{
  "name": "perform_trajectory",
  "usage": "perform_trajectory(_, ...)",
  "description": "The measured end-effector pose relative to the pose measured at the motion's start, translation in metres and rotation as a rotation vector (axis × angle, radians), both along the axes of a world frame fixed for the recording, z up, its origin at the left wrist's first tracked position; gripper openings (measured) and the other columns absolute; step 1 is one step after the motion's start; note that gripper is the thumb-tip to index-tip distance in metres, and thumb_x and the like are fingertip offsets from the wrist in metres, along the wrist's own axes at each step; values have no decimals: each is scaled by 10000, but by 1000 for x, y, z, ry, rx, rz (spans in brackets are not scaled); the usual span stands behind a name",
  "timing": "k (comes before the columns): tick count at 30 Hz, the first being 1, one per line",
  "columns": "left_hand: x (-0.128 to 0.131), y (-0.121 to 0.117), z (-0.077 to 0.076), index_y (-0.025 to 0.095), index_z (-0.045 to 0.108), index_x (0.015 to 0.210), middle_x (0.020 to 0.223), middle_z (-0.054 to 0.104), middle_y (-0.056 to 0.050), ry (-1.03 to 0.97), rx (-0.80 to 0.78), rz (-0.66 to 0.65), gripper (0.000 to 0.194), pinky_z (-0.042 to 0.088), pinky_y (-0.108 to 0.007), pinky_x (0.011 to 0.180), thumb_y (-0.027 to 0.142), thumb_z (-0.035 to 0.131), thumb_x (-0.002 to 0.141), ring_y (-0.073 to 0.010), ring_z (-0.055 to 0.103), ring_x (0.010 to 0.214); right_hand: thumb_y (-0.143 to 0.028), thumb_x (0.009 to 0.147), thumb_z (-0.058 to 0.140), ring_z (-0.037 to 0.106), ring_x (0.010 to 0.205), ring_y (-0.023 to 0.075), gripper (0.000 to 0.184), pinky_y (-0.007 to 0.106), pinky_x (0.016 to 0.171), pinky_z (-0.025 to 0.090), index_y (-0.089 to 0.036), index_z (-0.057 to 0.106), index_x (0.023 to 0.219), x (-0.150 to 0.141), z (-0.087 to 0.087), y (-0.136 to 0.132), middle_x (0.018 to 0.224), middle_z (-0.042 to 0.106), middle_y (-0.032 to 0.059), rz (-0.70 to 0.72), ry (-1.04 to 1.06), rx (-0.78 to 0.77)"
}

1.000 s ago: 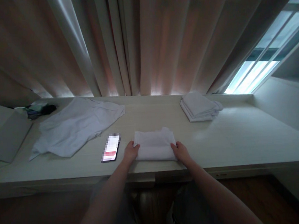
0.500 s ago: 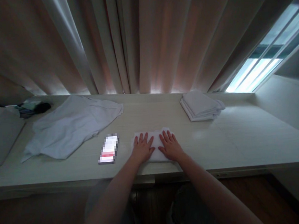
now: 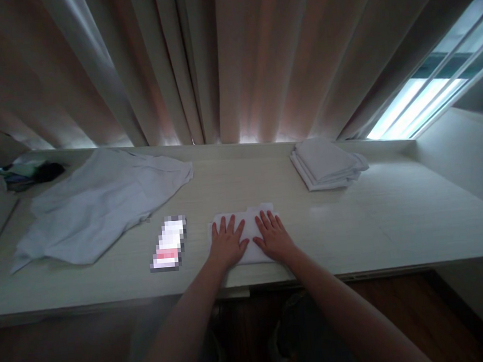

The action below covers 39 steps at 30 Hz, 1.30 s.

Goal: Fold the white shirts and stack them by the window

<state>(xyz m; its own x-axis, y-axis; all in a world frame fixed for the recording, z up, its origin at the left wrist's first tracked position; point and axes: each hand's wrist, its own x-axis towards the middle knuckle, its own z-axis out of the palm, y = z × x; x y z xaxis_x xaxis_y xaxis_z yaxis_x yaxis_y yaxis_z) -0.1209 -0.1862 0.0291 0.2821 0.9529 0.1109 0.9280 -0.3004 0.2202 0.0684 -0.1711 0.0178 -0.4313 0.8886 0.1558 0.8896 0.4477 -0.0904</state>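
Observation:
A folded white cloth [image 3: 252, 252] lies flat near the front edge of the pale desk [image 3: 241, 178]. My left hand [image 3: 227, 243] rests palm down on its left part with the fingers spread. On the right part my right hand [image 3: 273, 237] also lies flat, fingers apart. Both palms hide much of the cloth, and a small edge of it sticks out beyond my right fingertips. Neither hand grips anything.
A loose white garment [image 3: 105, 205] is spread at the left. Between it and my left hand lies a phone [image 3: 169, 243], its screen blurred. Folded white cloths [image 3: 326, 163] are stacked at the back right. Dark fabric [image 3: 48, 171] sits far left, and curtains [image 3: 253, 63] hang behind.
The view has turned slightly, so the things on the left sit further left in the picture. Both hands stay flat on the folded cloth, with almost no shift.

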Motion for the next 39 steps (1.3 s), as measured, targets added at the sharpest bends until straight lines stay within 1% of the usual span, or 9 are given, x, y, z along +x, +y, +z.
perform_trajectory(6, 0, -1, 6, 293, 253, 1356, 1451, 185, -57, 40, -26, 23, 610, -23, -547, 1017, 516, 390, 804, -333, 23, 1321, -530, 829, 344, 0, 1317, 288, 677, 495, 1049, 56, -141, 244, 1374, 4, 13, 5, 1446, 129, 115, 37, -13, -37)
perform_trajectory(9, -1, -3, 6, 285, 232, 1364, 1455, 169, -61, 49, -9, 31, 627, -24, -543, 1020, 515, 394, 803, -331, 13, 1322, -532, 823, 358, 10, 1318, 284, 676, 483, 1054, 45, -156, 246, 1374, 6, 17, 8, 1447, 131, 102, 81, -8, -33)
perform_trajectory(13, -1, -7, 1, 277, 206, 1373, 1463, 126, -58, 29, 11, 45, 623, -40, -539, 1022, 512, 358, 817, -326, -7, 1323, -507, 837, 348, 4, 1319, 279, 664, 477, 1056, 27, -141, 230, 1378, 6, 11, 9, 1450, 112, 104, 79, 12, -25)
perform_trajectory(17, 0, -5, -1, 270, 200, 1376, 1465, 114, -58, 6, -5, 33, 624, -48, -542, 1019, 521, 337, 822, -334, -15, 1321, -503, 844, 341, -2, 1320, 271, 662, 478, 1057, 17, -143, 209, 1383, 6, 4, 11, 1454, 94, 98, 76, 34, -34)
perform_trajectory(23, 2, -4, 1, 270, 202, 1375, 1462, 130, -69, 31, -2, 54, 620, -33, -537, 1020, 527, 331, 825, -330, 8, 1321, -509, 844, 337, 7, 1321, 267, 661, 470, 1058, 21, -139, 222, 1379, 5, 5, 14, 1453, 102, 101, 69, 27, -26)
perform_trajectory(28, -5, -7, 0, 268, 207, 1374, 1454, 167, -74, 84, 9, 20, 623, -2, -522, 1028, 525, 339, 822, -322, 51, 1321, -508, 846, 332, 38, 1319, 272, 656, 470, 1056, 54, -140, 227, 1378, 8, 7, 8, 1446, 135, 110, 80, 15, -24)
perform_trajectory(33, -15, -11, -5, 277, 165, 1382, 1453, 177, -58, 161, 27, 23, 610, 26, -504, 1038, 539, 265, 840, -291, 57, 1327, -500, 849, 330, 56, 1318, 273, 651, 476, 1054, 80, -141, 219, 1380, 14, 2, 6, 1445, 139, 108, 83, 17, 1)
perform_trajectory(39, -13, -12, -5, 281, 136, 1388, 1454, 176, -47, 195, 57, 31, 612, 45, -495, 1041, 547, 231, 845, -283, 61, 1327, -503, 852, 316, 58, 1319, 270, 650, 467, 1056, 74, -138, 220, 1381, 13, -1, 8, 1446, 138, 107, 75, 25, 20)
